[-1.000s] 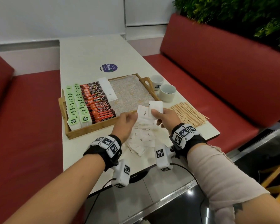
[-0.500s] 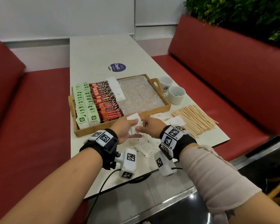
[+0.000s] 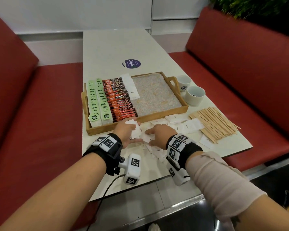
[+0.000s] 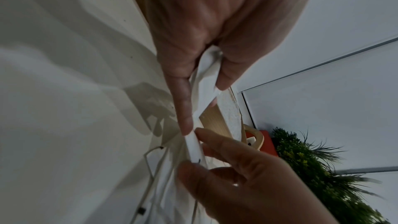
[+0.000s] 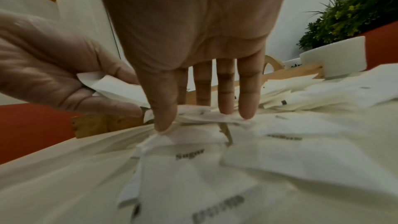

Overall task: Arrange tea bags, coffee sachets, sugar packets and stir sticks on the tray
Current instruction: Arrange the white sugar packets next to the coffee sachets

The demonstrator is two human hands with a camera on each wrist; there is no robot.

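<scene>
Head view: both forearms reach over the near table (image 3: 110, 52) edge. Left hand (image 3: 126, 131) sits just in front of the wooden tray (image 3: 184, 108), palm turned inward, thumb and fingers pinching a small stack of white sugar packets (image 3: 135, 130). Right hand (image 3: 160, 135) is beside it, palm down, fingers straight, tips pressing on the loose sugar packets (image 3: 187, 125) scattered on the table. Right wrist view confirms straight fingers (image 5: 247, 91) touching a packet printed "Sugar". On the tray: green tea bags (image 3: 97, 99) at left, coffee sachets (image 3: 122, 100) next, a few sugar packets beside them. Stir sticks (image 3: 213, 122) lie heaped right of the tray, near two cups (image 3: 194, 95).
</scene>
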